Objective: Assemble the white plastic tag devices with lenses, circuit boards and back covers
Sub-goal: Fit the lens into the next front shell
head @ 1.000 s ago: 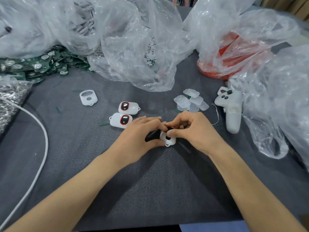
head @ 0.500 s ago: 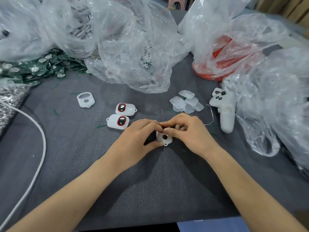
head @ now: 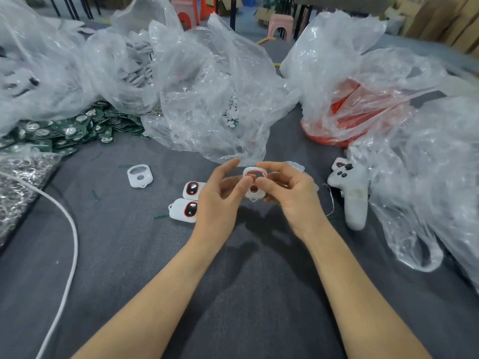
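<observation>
A white tag shell [head: 254, 189] with a red-rimmed window and a round hole is held above the grey mat. My right hand [head: 287, 193] grips it from the right, thumb on top. My left hand [head: 220, 195] pinches its left edge with thumb and finger, the other fingers spread. Two assembled tags [head: 187, 203] with dark, red-ringed lenses lie just left of my left hand. An empty white shell [head: 140, 175] lies further left. Green circuit boards [head: 70, 130] are heaped at the far left. The clear lenses are mostly hidden behind my right hand.
Crumpled clear plastic bags [head: 212, 99] crowd the back and right side, one over red material [head: 347, 117]. A white game controller [head: 350, 190] lies to the right. A white cable [head: 70, 229] curves along the left, beside a bag of metal rings [head: 18, 182].
Both hands have lifted the shell off the mat and turned its red-rimmed window into view. My left fingers have spread out. The camera has tilted upward.
</observation>
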A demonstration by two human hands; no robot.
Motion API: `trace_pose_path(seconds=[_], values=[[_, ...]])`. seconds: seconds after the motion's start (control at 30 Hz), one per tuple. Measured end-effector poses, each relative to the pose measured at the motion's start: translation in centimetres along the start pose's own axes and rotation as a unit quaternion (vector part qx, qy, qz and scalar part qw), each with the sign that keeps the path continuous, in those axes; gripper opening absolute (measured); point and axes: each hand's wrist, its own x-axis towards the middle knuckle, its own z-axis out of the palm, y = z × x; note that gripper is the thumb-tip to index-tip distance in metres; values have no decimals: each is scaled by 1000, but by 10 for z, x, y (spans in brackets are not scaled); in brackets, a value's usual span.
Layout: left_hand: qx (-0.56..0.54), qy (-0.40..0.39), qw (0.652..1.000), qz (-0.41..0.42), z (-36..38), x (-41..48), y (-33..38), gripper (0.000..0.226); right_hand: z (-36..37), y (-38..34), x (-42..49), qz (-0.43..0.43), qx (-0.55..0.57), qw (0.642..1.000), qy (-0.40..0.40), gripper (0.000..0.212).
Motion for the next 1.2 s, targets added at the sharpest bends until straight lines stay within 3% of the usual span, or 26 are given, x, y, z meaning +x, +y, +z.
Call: trace_pose_path(seconds=[0.13, 0.3, 0.6, 0.83, 0.93, 1.07, 1.2], values=[[-27, -46, 998, -20, -5, 6, -6, 23, 1, 5, -1, -22, -24, 999, -5, 25], [-119, -71, 989, -59, -10, 11, -8, 26, 3, 5, -2, 3, 30, 999, -19, 23], [-262, -157, 944, -123, -20, 18, -11, 26, 6, 10, -2, 60, 109, 992, -34, 34], [-311, -214, 912, -159, -20, 17, -9, 36, 4, 6, -3, 62, 167, 982, -58, 27], [-330, -221, 902, -171, -20, 15, -8, 46, 3, 6, -2, 72, 205, 974, -70, 18], [-335, -210, 899, -190, -21, 14, -7, 24, 2, 8, -1, 94, 263, 956, -93, 19], [-340, -200, 898, -197, -22, 13, -8, 26, 2, 8, -2, 103, 278, 951, -91, 22]])
